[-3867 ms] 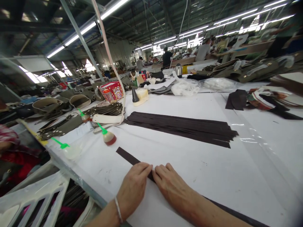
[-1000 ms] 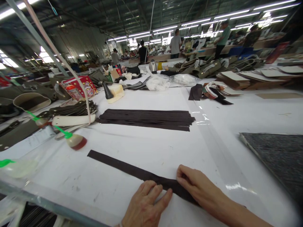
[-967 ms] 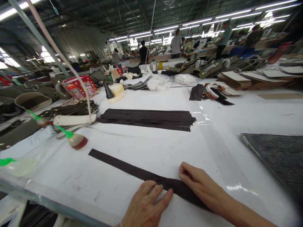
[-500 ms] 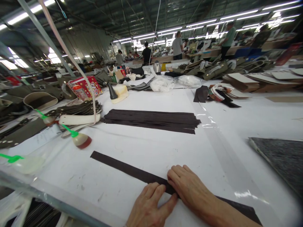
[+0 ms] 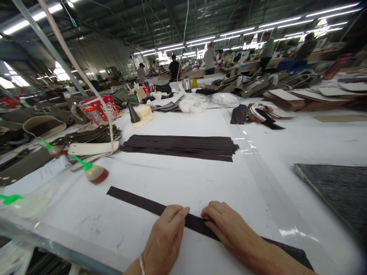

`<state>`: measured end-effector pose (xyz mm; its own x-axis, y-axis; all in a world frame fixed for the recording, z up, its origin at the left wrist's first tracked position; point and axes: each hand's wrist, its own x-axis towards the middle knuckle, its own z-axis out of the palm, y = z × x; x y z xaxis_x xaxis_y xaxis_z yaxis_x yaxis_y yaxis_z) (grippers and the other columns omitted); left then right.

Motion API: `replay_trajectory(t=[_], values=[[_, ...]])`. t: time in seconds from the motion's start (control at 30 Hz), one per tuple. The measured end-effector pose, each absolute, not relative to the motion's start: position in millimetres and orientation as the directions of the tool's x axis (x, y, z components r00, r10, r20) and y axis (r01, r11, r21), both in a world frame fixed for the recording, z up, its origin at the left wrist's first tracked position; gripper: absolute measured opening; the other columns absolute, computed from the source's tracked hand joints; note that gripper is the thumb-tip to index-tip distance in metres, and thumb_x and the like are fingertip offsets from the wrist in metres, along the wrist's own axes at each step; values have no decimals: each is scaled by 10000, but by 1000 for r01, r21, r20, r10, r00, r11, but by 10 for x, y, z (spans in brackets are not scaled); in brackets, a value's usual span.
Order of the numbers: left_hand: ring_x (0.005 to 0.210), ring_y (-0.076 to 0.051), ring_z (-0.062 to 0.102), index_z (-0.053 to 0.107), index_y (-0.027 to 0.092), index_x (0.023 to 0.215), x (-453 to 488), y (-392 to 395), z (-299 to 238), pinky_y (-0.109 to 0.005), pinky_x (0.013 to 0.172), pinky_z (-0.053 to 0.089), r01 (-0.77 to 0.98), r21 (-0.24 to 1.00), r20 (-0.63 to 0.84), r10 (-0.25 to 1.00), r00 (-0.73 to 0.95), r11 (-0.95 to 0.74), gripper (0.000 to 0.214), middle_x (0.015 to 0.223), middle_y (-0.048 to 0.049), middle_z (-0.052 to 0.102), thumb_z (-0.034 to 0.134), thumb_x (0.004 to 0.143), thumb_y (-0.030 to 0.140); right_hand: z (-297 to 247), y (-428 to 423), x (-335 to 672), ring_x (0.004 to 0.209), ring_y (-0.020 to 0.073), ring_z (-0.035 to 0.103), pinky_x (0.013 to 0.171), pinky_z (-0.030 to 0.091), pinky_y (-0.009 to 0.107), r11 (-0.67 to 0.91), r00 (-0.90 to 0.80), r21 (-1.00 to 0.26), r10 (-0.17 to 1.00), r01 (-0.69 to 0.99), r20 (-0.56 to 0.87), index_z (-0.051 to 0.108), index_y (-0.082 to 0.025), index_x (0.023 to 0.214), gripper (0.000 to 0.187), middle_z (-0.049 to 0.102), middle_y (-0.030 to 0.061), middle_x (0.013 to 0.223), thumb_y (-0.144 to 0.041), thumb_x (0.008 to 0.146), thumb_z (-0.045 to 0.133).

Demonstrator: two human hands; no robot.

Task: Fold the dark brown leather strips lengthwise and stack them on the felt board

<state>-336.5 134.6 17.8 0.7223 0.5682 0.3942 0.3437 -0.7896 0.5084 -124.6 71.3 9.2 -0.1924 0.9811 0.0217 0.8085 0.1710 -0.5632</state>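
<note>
A long dark brown strip point(image 5: 134, 200) of fabric or leather lies slantwise across the white table in front of me. My left hand point(image 5: 168, 233), a bracelet at its wrist, is closed on the strip near its middle, thumb and fingers together at the edge. A short way to the right, my right hand point(image 5: 228, 225) pinches the same strip with bent fingers. Its forearm covers part of the strip, whose right end shows again beyond it. Farther back lies a stack of similar dark strips point(image 5: 177, 147), touched by neither hand.
Green-tipped squeeze bottles point(image 5: 96, 173) stand at the left, near a white strap piece point(image 5: 93, 148). A grey mat point(image 5: 332, 187) lies at the right. A yellowish block point(image 5: 142, 115), plastic bags point(image 5: 193, 103) and stacked boards point(image 5: 283, 99) sit farther back. Several people work in the background.
My left hand has moved up and left onto the strip, its fingers closing together. The right hand stays at nearly the same spot on it. The view has shifted slightly.
</note>
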Motion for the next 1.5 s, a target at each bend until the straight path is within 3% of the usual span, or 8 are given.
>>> replay_trajectory(t=[0.13,0.33,0.67,0.93,1.27,1.5], values=[[889,-196,574,570,165,1191,-3367,1451,135,-371,818,547,315,447,295,470,832,-837,390,969,-80,625,353,897,28,41,670,-1225,851,200,517,755,432,333,251,-243,-531,966,809,85,576,-187,975,219,560,35,936,-10,876,493],[952,-205,567,523,161,1289,-3406,1473,115,-386,873,535,290,316,266,378,887,-903,468,1081,-100,621,362,875,15,23,539,-1135,800,191,500,772,425,342,405,-353,-378,914,832,202,575,-168,1003,232,543,30,887,7,874,494],[990,-211,528,450,146,1360,-3416,1462,80,-380,902,517,303,228,214,351,912,-925,539,1127,-97,593,350,849,5,22,463,-1077,793,201,474,768,404,366,503,-463,-205,860,840,214,550,-128,1003,174,521,55,883,-30,912,437],[928,-238,517,437,199,1379,-3373,1416,99,-395,834,520,312,49,200,315,928,-949,659,1047,-96,575,390,755,-8,82,373,-1030,768,203,463,733,386,362,522,-489,-102,840,847,237,562,-104,1015,204,522,65,864,-24,904,411],[887,-252,483,356,277,1422,-3288,1396,150,-426,784,504,292,-64,96,285,954,-954,795,973,-76,528,396,691,-34,150,198,-865,758,206,441,735,370,374,500,-476,-100,858,860,192,566,-93,1070,256,512,67,853,-27,924,365],[823,-226,501,418,281,1380,-3243,1392,187,-390,742,504,270,-116,116,257,959,-956,723,935,-69,538,399,726,-27,170,1,-698,778,205,454,766,363,383,486,-464,-77,863,870,199,537,-63,1146,297,519,76,878,-5,893,393]])
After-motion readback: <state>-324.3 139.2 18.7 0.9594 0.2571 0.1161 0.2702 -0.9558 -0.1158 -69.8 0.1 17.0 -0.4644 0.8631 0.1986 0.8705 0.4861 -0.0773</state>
